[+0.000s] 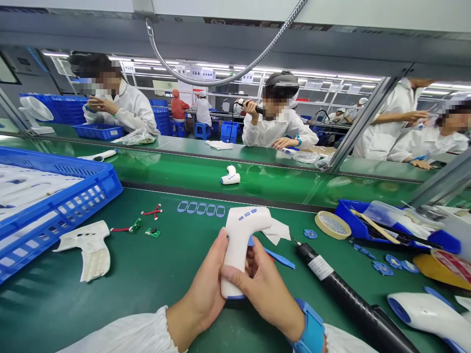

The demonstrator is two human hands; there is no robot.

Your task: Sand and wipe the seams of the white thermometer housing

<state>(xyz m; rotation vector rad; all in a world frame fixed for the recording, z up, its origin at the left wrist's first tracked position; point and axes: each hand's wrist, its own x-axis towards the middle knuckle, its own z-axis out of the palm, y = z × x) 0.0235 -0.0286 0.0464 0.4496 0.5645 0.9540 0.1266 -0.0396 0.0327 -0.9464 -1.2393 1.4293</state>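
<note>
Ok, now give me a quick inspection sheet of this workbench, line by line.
Surface: dark green bench mat.
Job's things: white infrared thermometer with blue buttons, held in both hands.
Clutter: thermometer shell half, circuit board with red wires, black electric screwdriver, roll of tape, blue plastic crate.
Grips: left hand and right hand both wrapped around the thermometer; blue wristband on the right wrist.
Cables: braided metal hose overhead.
Surroundings: people in white coats beyond the bench, white desk fan.
</note>
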